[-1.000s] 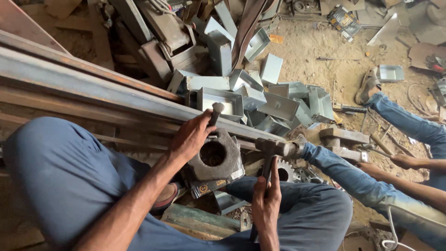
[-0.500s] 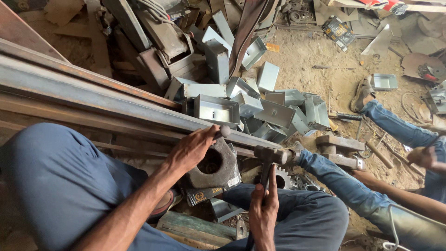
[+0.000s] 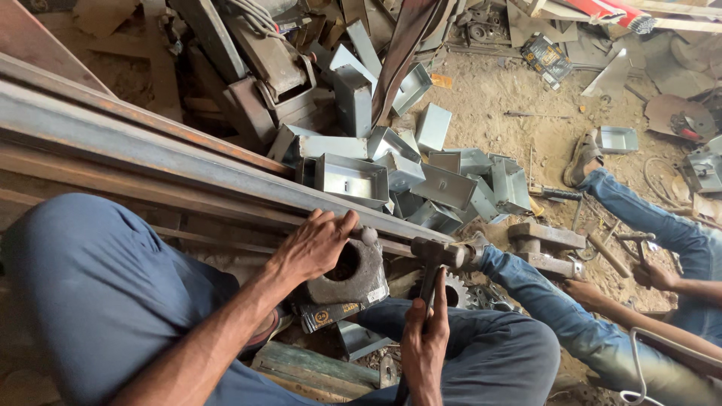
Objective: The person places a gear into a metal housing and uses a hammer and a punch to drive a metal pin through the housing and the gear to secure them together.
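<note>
Since a second ago, the hammer (image 3: 434, 259) is sitting lower, its head level beside the heavy ring-shaped block (image 3: 350, 274). From the head view, the right hand (image 3: 423, 347) is gripping the handle, fingers closed. The left hand (image 3: 314, 244) is lying loosely spread over the block's rim against the long steel rail (image 3: 188, 162). One dark label is lying below the block.
</note>
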